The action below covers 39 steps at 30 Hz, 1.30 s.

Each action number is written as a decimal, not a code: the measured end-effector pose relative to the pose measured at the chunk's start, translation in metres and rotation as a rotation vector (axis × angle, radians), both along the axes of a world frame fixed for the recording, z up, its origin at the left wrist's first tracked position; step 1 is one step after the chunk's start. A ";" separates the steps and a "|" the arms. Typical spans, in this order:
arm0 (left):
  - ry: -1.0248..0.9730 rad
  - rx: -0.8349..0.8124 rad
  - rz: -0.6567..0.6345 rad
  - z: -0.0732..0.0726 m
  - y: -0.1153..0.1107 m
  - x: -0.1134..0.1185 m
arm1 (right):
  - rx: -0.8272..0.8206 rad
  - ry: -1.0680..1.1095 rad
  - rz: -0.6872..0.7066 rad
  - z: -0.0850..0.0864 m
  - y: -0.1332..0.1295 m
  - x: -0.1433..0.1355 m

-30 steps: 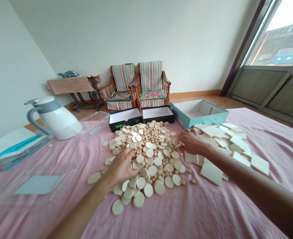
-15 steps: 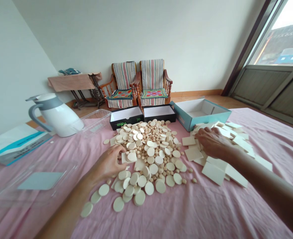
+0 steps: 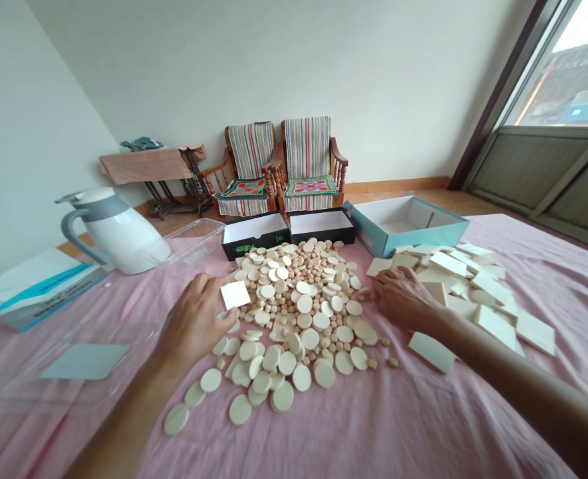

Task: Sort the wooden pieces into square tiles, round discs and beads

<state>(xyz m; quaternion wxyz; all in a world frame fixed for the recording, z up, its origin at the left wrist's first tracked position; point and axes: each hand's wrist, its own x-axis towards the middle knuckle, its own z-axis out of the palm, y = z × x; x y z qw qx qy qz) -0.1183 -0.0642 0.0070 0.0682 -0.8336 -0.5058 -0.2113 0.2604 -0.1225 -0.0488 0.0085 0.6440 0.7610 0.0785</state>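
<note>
Since half a second ago, the left hand (image 3: 191, 322) has lifted a square tile (image 3: 235, 295), pinched between thumb and fingers, beside the heap of discs and beads (image 3: 304, 304). The right hand (image 3: 404, 298) has shifted off the square pieces (image 3: 493, 287) to the heap's right edge; whether its bent fingers grip anything cannot be told. Loose discs (image 3: 240, 409) lie nearest on pink cloth (image 3: 354, 432). Behind the heap, two black boxes (image 3: 235, 250) and a blue box (image 3: 426, 237) form a barrier, a jug (image 3: 124, 236) left, chairs (image 3: 306, 146) beyond.
</note>
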 end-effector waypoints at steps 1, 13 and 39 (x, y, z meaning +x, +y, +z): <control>-0.053 -0.016 -0.014 0.000 0.001 -0.001 | 0.016 -0.017 -0.013 0.000 -0.002 0.004; -0.442 -0.408 -0.357 -0.007 -0.040 0.073 | -0.068 1.136 0.038 0.027 -0.031 -0.076; 0.156 -0.573 -0.426 -0.021 -0.036 -0.012 | 0.671 0.659 -0.374 0.008 -0.027 0.042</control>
